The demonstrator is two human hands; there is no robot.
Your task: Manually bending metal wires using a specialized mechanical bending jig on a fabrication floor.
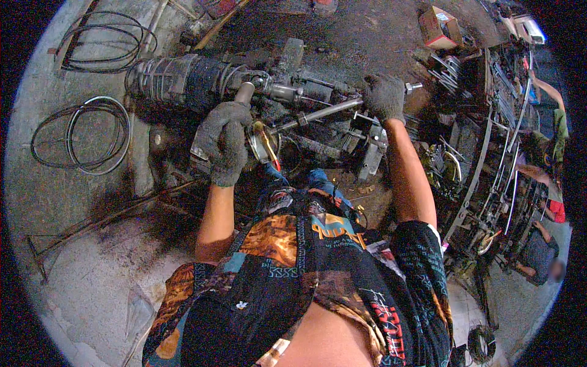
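A long, greasy, dark metal steering-rack-like assembly with a black ribbed rubber boot [183, 79] at its left end is seen lying across a stained concrete floor [67, 202], directly in front of the person. From its middle a bright steel rod [318, 113] is seen running to the right.

The left hand [223, 144], in a grey knitted work glove, is closed over a short cylindrical metal handle [244, 93] that stands up beside the boot; the fingers are wrapped fully round, so the hold looks firm. Just beside this hand a shiny round metal ring with an orange edge [264, 142] is seen; whether it is touched by the glove cannot be told. The right hand [385, 96], gloved alike, is clenched over the right end of the rod, where a small steel stub [414, 87] projects beyond the knuckles.

The assembly is judged to be heavy and stiff, and slippery from the oil film; only the rubber boot would yield, and it could be torn if gripped hard. It would best be held on bare metal, at the housing and at the rod, with 2 hands well apart.

2 loose coils of black cable [82, 134] lie on the floor to the left, and a small red and white cardboard box [439, 27] lies beyond the rod. Racks of metal parts [489, 140] are crowded at the right, where other people are seen.
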